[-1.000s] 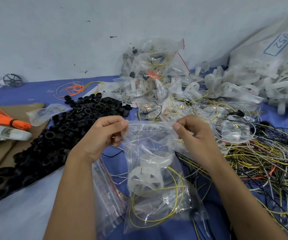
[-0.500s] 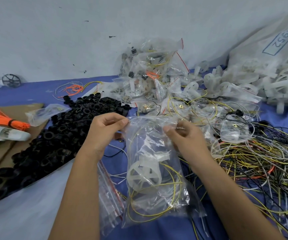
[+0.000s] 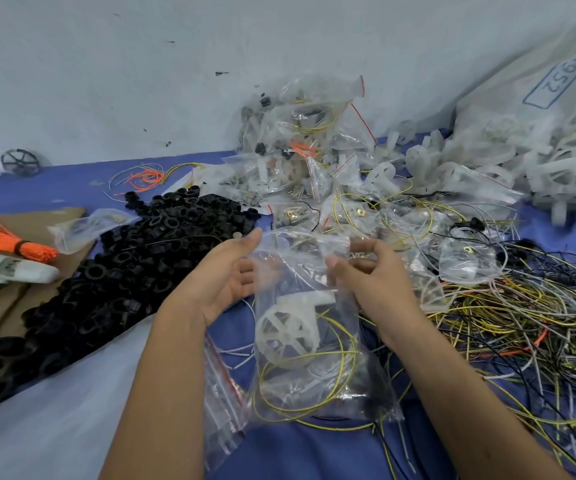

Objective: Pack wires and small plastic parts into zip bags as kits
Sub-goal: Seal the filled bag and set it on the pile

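Note:
A clear zip bag (image 3: 314, 341) hangs upright in front of me over the blue table (image 3: 72, 181). Inside it lie a white plastic wheel (image 3: 284, 329) and a loop of yellow wire (image 3: 345, 355). My right hand (image 3: 376, 275) pinches the bag's top edge on the right, thumb in front and fingers curled behind. My left hand (image 3: 227, 275) has its palm turned to the bag and its fingers nearly straight against the upper left side, thumb tip by the top corner.
A heap of black rings (image 3: 134, 258) lies left, filled bags (image 3: 307, 150) pile up at the back, white wheels (image 3: 521, 161) spill from a sack at right, and tangled wires (image 3: 539, 323) cover the right side. Empty zip bags (image 3: 226, 407) lie under my left forearm.
My left hand has let go of its pinch on the bag's top and opened, palm toward the bag. My right hand slid left along the top edge.

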Demonstrator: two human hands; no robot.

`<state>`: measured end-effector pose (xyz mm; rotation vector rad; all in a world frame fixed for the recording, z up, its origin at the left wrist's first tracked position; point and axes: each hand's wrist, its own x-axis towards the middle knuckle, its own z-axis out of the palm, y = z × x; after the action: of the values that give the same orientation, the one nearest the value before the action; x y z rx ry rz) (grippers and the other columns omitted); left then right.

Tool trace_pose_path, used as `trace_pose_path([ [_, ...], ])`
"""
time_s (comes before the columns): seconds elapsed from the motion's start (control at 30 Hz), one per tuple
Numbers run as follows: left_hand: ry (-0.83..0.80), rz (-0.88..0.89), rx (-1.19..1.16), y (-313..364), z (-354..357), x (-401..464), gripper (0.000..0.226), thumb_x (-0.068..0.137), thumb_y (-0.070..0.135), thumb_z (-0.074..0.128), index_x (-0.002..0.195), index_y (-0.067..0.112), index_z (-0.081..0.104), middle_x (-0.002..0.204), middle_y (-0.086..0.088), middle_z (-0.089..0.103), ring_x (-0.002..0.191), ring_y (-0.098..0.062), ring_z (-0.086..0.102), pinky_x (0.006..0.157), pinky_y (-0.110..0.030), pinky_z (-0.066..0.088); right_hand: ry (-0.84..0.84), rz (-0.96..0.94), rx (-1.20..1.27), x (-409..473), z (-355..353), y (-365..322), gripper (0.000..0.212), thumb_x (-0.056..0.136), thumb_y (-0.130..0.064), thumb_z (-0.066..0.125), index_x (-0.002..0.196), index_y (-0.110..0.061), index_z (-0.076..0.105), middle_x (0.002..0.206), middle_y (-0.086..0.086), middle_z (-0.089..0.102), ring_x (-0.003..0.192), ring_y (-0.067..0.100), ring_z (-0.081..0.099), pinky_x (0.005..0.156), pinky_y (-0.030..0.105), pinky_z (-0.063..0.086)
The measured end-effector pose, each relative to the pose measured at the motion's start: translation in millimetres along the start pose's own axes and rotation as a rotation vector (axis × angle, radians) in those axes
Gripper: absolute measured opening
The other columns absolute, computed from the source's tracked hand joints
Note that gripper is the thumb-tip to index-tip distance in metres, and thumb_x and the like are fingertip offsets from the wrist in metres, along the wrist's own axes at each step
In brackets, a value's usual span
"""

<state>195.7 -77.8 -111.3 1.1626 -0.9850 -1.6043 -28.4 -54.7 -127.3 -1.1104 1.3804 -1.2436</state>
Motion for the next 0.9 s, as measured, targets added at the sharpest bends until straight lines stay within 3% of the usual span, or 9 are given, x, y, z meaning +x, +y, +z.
trace_pose_path([
  [0.1, -0.09, -0.017, 0.058, -2.3, -0.6, -5.1, 0.055, 0.08, 0.032, 0.073, 0.126, 0.007, 0.058, 0.116, -0.027, 0.072, 0.105, -0.04, 0.072, 0.093, -0.05, 0.06, 0.011, -0.008, 0.064, 0.8, -2.9, 2.8, 0.039, 0.084, -0.007, 0.08, 0.112, -0.025, 0.059, 0.077, -0.002, 0.073, 0.081, 0.023, 0.074, 0.07, 0.036, 0.06],
  [0.27, -0.205, -0.063, 0.243, -4.8, -2.5, -12.4, 0.061, 0.071, 0.017, 0.086, 0.127, 0.012, 0.063, 0.108, -0.016, 0.077, 0.081, -0.022, 0.076, 0.061, -0.03, 0.061, 0.144, -0.059, 0.214, 6.6, -6.0, 1.6, 0.045, 0.088, 0.019, 0.049, 0.113, -0.018, 0.059, 0.086, 0.003, 0.068, 0.067, 0.016, 0.063, 0.056, 0.027, 0.051],
  [0.37, -0.292, -0.074, 0.295, -3.5, -5.6, -17.8, 0.036, 0.071, 0.014, 0.089, 0.103, 0.025, 0.076, 0.095, -0.014, 0.078, 0.073, -0.021, 0.075, 0.055, -0.026, 0.059, 0.142, -0.057, 0.346, 7.1, -5.0, -2.7, 0.034, 0.093, 0.011, 0.038, 0.109, -0.01, 0.059, 0.082, 0.008, 0.071, 0.059, 0.016, 0.065, 0.047, 0.026, 0.052],
  [0.43, -0.342, -0.078, 0.28, -2.7, -7.8, -21.4, 0.033, 0.069, 0.026, 0.089, 0.1, 0.025, 0.076, 0.097, -0.019, 0.077, 0.074, -0.025, 0.076, 0.055, -0.028, 0.059, 0.102, -0.034, 0.33, 4.9, -5.1, -4.1, 0.024, 0.103, -0.012, 0.041, 0.099, -0.008, 0.064, 0.079, 0.016, 0.07, 0.058, 0.02, 0.065, 0.046, 0.029, 0.053],
  [0.5, -0.309, -0.049, 0.268, -0.8, -9.5, -21.6, 0.037, 0.071, 0.041, 0.088, 0.1, 0.023, 0.076, 0.104, -0.022, 0.076, 0.075, -0.026, 0.076, 0.056, -0.028, 0.06, 0.064, -0.057, 0.14, 6.3, -6.0, 0.6, 0.043, 0.105, -0.04, 0.047, 0.078, -0.012, 0.066, 0.068, 0.01, 0.066, 0.053, 0.018, 0.06, 0.045, 0.031, 0.048],
  [0.57, -0.23, 0.009, 0.243, 2.0, -9.7, -19.3, 0.03, 0.076, 0.051, 0.084, 0.093, 0.026, 0.08, 0.106, -0.018, 0.077, 0.076, -0.023, 0.075, 0.059, -0.03, 0.061, 0.034, -0.12, -0.028, 6.7, -4.0, 3.8, 0.059, 0.1, -0.052, 0.051, 0.074, 0.0, 0.06, 0.065, 0.01, 0.056, 0.056, 0.021, 0.052, 0.054, 0.034, 0.041],
  [0.67, -0.085, 0.075, 0.188, 6.2, -7.5, -16.4, 0.026, 0.082, 0.047, 0.071, 0.083, 0.023, 0.081, 0.09, -0.01, 0.077, 0.071, -0.02, 0.069, 0.054, -0.026, 0.056, 0.038, -0.168, -0.022, 7.3, -3.4, 5.9, 0.054, 0.101, -0.039, 0.057, 0.088, 0.013, 0.058, 0.066, 0.012, 0.054, 0.06, 0.023, 0.05, 0.057, 0.033, 0.043],
  [0.77, -0.006, 0.123, 0.19, 5.3, -10.6, -13.8, 0.018, 0.078, 0.037, 0.071, 0.073, 0.019, 0.069, 0.077, -0.006, 0.072, 0.068, -0.021, 0.059, 0.044, -0.02, 0.045, 0.027, -0.12, 0.137, 5.1, -4.7, 4.6, 0.034, 0.101, -0.024, 0.06, 0.085, 0.005, 0.066, 0.064, 0.008, 0.06, 0.057, 0.02, 0.054, 0.048, 0.026, 0.05],
  [0.9, 0.025, 0.189, 0.24, 2.1, -19.5, -11.8, 0.018, 0.075, 0.027, 0.075, 0.065, 0.018, 0.063, 0.067, -0.002, 0.064, 0.057, -0.011, 0.054, 0.045, -0.017, 0.041, 0.05, -0.09, 0.24, 4.8, -6.0, 2.1, 0.025, 0.099, -0.02, 0.064, 0.081, -0.005, 0.074, 0.075, 0.012, 0.07, 0.064, 0.021, 0.062, 0.056, 0.031, 0.056],
])
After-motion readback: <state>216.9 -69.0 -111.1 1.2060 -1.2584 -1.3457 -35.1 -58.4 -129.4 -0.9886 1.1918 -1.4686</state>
